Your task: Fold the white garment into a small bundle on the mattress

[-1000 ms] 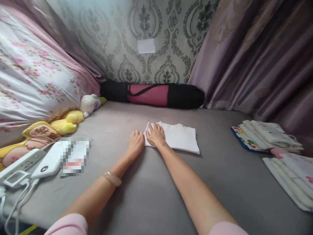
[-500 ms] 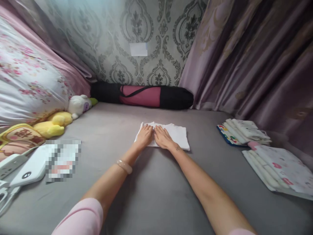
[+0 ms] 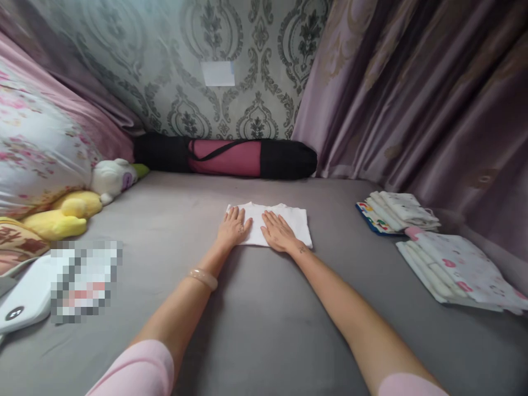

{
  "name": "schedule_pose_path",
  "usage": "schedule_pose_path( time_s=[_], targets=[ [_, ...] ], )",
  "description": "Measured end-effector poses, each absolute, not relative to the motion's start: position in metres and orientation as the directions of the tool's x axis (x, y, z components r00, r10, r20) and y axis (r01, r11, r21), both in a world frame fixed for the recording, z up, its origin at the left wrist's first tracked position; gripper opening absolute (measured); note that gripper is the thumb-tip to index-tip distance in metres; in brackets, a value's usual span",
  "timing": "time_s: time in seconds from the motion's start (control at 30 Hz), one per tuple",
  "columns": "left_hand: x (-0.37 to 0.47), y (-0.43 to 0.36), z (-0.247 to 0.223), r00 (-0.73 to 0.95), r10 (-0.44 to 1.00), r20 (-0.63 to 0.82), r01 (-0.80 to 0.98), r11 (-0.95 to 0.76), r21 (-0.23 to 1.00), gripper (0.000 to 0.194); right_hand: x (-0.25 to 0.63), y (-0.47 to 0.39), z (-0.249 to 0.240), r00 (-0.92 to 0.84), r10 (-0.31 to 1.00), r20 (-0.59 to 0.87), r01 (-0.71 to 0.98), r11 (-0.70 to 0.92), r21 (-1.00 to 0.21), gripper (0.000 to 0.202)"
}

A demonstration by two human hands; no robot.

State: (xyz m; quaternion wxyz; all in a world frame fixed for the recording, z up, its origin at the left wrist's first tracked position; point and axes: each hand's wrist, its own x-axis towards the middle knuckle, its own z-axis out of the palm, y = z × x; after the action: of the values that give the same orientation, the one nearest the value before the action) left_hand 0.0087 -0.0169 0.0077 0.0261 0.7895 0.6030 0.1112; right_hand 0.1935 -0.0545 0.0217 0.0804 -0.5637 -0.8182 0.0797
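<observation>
A white folded piece of cloth [image 3: 256, 223], perhaps a garment, lies flat on the grey bed sheet [image 3: 264, 308]. My left hand [image 3: 233, 226] rests palm down on its left part, fingers stretched out and the thumb spread toward the middle. On the cloth's middle and right part lies my right hand [image 3: 280, 231], also flat with fingers extended. A gap of white fabric shows between the two hands. Neither hand grips anything. The palms hide some of the cloth beneath them.
Two stacks of folded cloths [image 3: 398, 212] and printed fabric [image 3: 470, 269] lie at the right. A black and maroon long bag [image 3: 225, 157] lies along the wall. Plush toys [image 3: 113, 179] and a white device [image 3: 35, 289] are at the left.
My hands have slid apart from near the cloth's centre, the left one moving outward to the left edge. The view has turned slightly to the right.
</observation>
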Motion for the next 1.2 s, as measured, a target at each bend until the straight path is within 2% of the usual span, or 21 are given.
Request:
schedule_pose_path(
  time_s=[0.27, 0.53, 0.73, 0.97, 1.2],
  targets=[
    [0.006, -0.015, 0.005, 0.264, 0.956, 0.131, 0.940, -0.285, 0.186, 0.064, 0.221, -0.066, 0.019, -0.121, 0.991, 0.060, 0.979, 0.129, -0.158, 0.064],
    [-0.003, -0.011, -0.001, 0.321, 0.931, 0.174, 0.925, -0.347, 0.154, 0.068, 0.235, -0.065, 0.020, 0.086, 0.996, 0.035, 0.983, -0.079, -0.163, 0.067],
    [-0.014, -0.009, -0.003, 0.373, 0.916, 0.149, 0.888, -0.399, 0.227, 0.065, 0.253, -0.066, 0.019, 0.054, 0.998, 0.026, 0.985, -0.049, -0.168, 0.066],
    [-0.035, -0.009, -0.003, 0.398, 0.912, 0.097, 0.890, -0.410, 0.201, 0.073, 0.260, -0.068, 0.018, 0.104, 0.995, 0.000, 0.980, -0.103, -0.172, 0.067],
    [-0.057, -0.029, 0.009, 0.374, 0.927, 0.006, 0.908, -0.368, 0.199, 0.065, 0.277, -0.079, 0.023, 0.118, 0.992, -0.050, 0.980, -0.124, -0.156, 0.064]
  ],
)
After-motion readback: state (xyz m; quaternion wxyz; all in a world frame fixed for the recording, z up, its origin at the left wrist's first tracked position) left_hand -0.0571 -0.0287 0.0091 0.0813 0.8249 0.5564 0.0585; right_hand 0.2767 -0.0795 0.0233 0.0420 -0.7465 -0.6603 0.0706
